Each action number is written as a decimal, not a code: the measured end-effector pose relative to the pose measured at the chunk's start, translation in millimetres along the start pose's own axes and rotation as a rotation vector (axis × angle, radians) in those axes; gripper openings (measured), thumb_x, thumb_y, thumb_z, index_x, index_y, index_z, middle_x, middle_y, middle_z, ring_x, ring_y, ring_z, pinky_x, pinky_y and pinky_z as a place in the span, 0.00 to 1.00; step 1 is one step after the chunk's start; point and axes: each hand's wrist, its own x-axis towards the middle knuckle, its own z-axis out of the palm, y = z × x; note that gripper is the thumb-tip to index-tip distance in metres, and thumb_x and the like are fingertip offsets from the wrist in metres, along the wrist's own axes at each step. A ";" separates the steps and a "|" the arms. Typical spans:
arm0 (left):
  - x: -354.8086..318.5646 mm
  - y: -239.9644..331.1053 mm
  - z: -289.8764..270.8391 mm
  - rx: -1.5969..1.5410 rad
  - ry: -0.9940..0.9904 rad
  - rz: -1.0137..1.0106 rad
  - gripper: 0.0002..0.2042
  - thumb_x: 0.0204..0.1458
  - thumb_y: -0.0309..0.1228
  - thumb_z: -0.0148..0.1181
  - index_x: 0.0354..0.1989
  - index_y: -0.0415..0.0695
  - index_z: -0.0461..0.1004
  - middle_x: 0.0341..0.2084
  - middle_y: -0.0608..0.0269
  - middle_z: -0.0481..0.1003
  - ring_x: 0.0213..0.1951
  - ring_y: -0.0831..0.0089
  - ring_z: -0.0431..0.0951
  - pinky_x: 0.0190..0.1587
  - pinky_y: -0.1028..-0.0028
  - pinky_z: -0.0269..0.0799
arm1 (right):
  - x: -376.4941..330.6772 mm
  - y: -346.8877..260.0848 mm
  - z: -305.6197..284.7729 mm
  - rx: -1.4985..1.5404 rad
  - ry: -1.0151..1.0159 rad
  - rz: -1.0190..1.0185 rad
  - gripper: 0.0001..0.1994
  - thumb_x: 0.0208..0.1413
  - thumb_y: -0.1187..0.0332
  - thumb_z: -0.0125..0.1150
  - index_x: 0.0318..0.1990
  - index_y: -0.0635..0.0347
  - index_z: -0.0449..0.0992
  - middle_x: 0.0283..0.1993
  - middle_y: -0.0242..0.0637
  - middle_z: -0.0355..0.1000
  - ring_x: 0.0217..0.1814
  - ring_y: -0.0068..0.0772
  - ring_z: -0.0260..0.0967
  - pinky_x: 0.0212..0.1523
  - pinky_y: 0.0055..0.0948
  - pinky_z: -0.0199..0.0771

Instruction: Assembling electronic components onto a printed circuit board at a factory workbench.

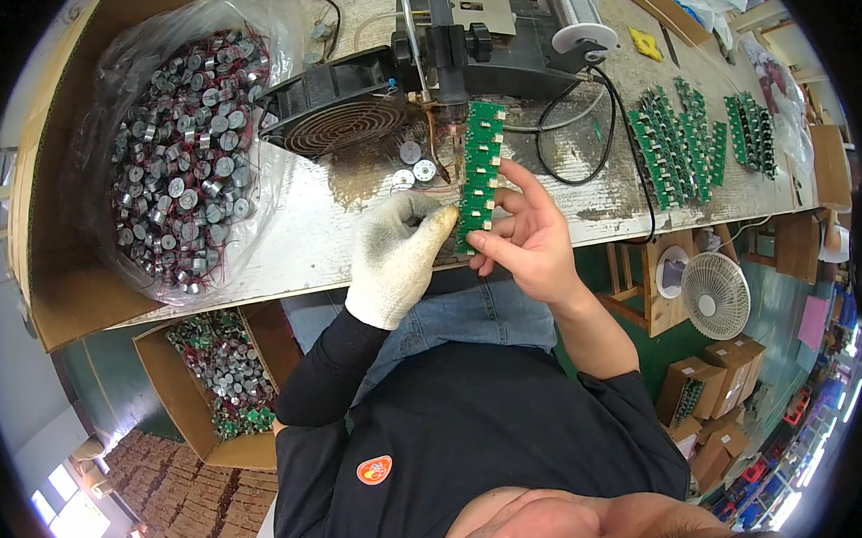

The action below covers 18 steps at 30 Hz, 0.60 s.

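A long green circuit board strip [482, 166] with a row of pale connectors stands lengthwise under the soldering head [454, 124] at the bench's front. My bare right hand [530, 234] grips its near right side between thumb and fingers. On my left hand [397, 251] is a white glove, stained at the thumb. Its fingers are pinched together against the board's left edge; what lies between them is hidden. Just beyond that glove, several small round motors [425, 171] rest on the bench beside a thin curved metal tube [435, 144].
At left, a carton [86, 308] holds a plastic bag of motors [182, 174]. A black fan [343, 124] and solder wire spool [574, 18] stand behind. More board strips [671, 148] lie right, past a black cable [546, 153]. Below left sits another carton [203, 442].
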 end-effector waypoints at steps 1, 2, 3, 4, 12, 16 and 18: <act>0.3 -1.6 -0.7 0.041 -0.002 0.004 0.09 0.54 0.29 0.58 0.33 0.32 0.75 0.25 0.62 0.75 0.29 0.80 0.73 0.31 0.78 0.68 | -0.2 -0.3 0.4 0.000 -0.001 -0.001 0.38 0.49 0.86 0.57 0.67 0.63 0.48 0.52 0.52 0.67 0.29 0.29 0.75 0.24 0.22 0.77; -0.1 -0.5 -0.6 0.041 -0.002 0.004 0.09 0.54 0.29 0.58 0.33 0.32 0.75 0.25 0.62 0.75 0.29 0.80 0.73 0.31 0.78 0.68 | -1.0 0.0 0.3 -0.011 0.009 0.007 0.38 0.50 0.86 0.58 0.67 0.63 0.48 0.51 0.52 0.68 0.28 0.29 0.75 0.23 0.22 0.77; -0.9 1.9 -0.3 0.025 -0.010 0.000 0.09 0.54 0.29 0.58 0.33 0.32 0.75 0.25 0.62 0.75 0.29 0.80 0.73 0.32 0.78 0.68 | -1.6 0.2 0.4 -0.023 0.018 0.015 0.37 0.50 0.86 0.58 0.67 0.63 0.48 0.51 0.52 0.68 0.28 0.29 0.75 0.23 0.22 0.77; -1.5 3.3 -0.3 0.009 -0.018 -0.003 0.09 0.55 0.29 0.58 0.33 0.32 0.75 0.25 0.62 0.75 0.29 0.80 0.73 0.32 0.78 0.68 | -1.8 0.4 0.7 -0.023 0.016 0.015 0.37 0.50 0.86 0.58 0.67 0.63 0.48 0.51 0.52 0.68 0.28 0.29 0.75 0.23 0.22 0.77; -13.4 2.7 -17.0 0.642 0.134 0.499 0.16 0.43 0.25 0.65 0.41 0.36 0.72 0.35 0.52 0.73 0.35 0.61 0.78 0.36 0.70 0.74 | 0.6 -1.9 0.8 -0.049 0.059 0.030 0.38 0.50 0.84 0.59 0.67 0.60 0.49 0.46 0.47 0.68 0.28 0.29 0.74 0.23 0.22 0.75; -9.8 -2.3 -30.6 0.690 0.086 0.600 0.23 0.40 0.24 0.66 0.48 0.40 0.68 0.49 0.46 0.66 0.51 0.50 0.69 0.52 0.62 0.68 | 4.9 -0.6 3.2 -0.099 0.116 0.016 0.37 0.51 0.84 0.58 0.67 0.62 0.48 0.47 0.48 0.68 0.28 0.29 0.74 0.23 0.22 0.75; -7.5 0.4 -37.9 0.629 0.092 0.619 0.22 0.39 0.24 0.67 0.46 0.40 0.69 0.50 0.46 0.66 0.52 0.50 0.69 0.51 0.63 0.69 | 6.3 0.5 0.7 -0.121 0.125 -0.011 0.36 0.51 0.83 0.58 0.67 0.63 0.48 0.47 0.48 0.69 0.28 0.28 0.74 0.23 0.22 0.75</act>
